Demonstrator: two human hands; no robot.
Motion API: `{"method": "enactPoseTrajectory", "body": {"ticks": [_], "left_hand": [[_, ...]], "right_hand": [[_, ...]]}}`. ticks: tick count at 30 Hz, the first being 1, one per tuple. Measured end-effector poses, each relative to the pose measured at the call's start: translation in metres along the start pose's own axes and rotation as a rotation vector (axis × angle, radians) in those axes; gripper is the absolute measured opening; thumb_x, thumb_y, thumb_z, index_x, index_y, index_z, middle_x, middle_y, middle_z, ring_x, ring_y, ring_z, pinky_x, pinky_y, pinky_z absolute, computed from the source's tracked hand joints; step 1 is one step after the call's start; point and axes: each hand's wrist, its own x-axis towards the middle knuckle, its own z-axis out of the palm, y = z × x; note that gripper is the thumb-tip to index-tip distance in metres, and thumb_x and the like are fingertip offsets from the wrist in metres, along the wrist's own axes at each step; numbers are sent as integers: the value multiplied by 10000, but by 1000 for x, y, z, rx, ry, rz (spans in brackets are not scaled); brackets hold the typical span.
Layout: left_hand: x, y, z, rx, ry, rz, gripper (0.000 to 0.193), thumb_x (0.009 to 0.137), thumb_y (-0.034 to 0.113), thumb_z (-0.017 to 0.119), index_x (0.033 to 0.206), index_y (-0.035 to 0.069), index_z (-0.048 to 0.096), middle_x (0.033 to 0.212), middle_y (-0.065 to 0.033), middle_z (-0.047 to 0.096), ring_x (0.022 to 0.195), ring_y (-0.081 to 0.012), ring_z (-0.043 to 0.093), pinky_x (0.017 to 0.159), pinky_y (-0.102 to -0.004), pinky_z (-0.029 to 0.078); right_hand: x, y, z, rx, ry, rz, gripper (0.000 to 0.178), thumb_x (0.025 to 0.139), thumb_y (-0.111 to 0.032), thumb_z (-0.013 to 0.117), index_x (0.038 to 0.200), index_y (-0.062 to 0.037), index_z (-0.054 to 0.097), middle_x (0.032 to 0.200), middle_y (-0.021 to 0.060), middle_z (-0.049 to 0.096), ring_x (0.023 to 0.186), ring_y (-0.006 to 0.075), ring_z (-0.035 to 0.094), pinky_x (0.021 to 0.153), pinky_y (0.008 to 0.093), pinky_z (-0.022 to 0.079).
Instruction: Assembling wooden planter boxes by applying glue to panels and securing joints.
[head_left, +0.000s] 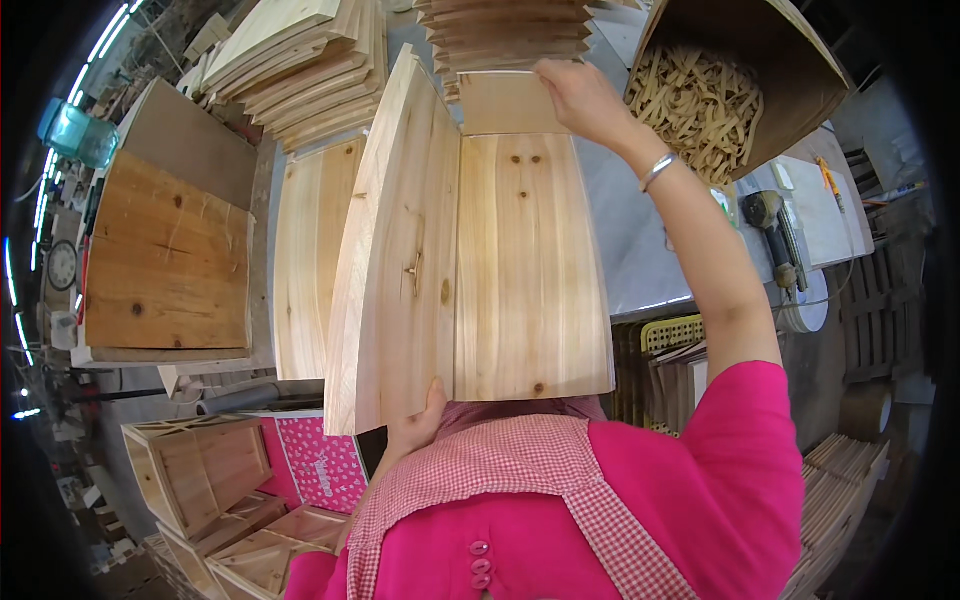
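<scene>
A long pale wooden panel (535, 270) with dark knots lies flat in front of me, its near end at my apron. Along its left side another long panel (400, 260) stands on edge, tilted. My left hand (415, 425) grips the near end of this standing panel, the thumb on its inner face and the other fingers hidden. Across the far end stands a short thin wooden board (508, 103). My right hand (590, 103) pinches its top right corner. Whether the three pieces are fastened together, I cannot tell.
Another panel (315, 250) lies to the left on the grey table (640, 255). Wooden boards (325, 70) are stacked at the far left. At the right are a tipped cardboard box (800, 85) of tan strips (695, 110) and a nail gun (768, 225). Wooden boxes (205, 470) sit lower left.
</scene>
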Motion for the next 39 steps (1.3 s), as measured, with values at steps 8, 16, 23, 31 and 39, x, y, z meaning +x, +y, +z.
{"method": "enactPoseTrajectory", "body": {"ticks": [8, 16, 23, 31, 39], "left_hand": [[1, 10, -6, 58, -100, -92, 202, 898, 106, 696, 1051, -25, 680, 963, -105, 699, 854, -182, 667, 736, -319, 541], [1, 39, -5, 177, -126, -283, 272, 869, 68, 726, 1117, -22, 664, 1008, -91, 685, 923, -187, 645, 795, -310, 533], [3, 46, -8, 222, -203, -428, 440, 876, 222, 721, 1227, -14, 601, 1153, -148, 643, 1061, -241, 609, 896, -341, 513], [0, 47, -5, 359, -257, -541, 570, 903, 346, 691, 1346, 27, 527, 1261, -175, 615, 1152, -272, 600, 956, -383, 524], [-4, -6, -17, 80, -274, -590, 569, 896, 316, 682, 1369, 58, 500, 1241, -172, 606, 1141, -301, 592, 929, -421, 534]], "right_hand": [[39, -3, 9, -207, -216, 167, 339, 885, -379, 659, 1014, -66, 679, 947, 183, 709, 906, 386, 667, 772, 501, 518], [39, -13, 13, -158, -164, 198, 285, 844, -381, 698, 890, -99, 716, 854, 141, 723, 891, 343, 686, 756, 481, 512], [42, -5, 17, -182, -118, 183, 323, 853, -407, 697, 912, -90, 676, 862, 147, 716, 866, 348, 678, 733, 468, 520], [38, -11, 14, -187, -164, 170, 313, 858, -384, 685, 934, -80, 682, 874, 161, 718, 871, 354, 682, 774, 471, 527], [46, -6, 12, -154, -168, 151, 316, 852, -374, 690, 950, -73, 690, 878, 176, 718, 875, 360, 686, 776, 476, 532]]}}
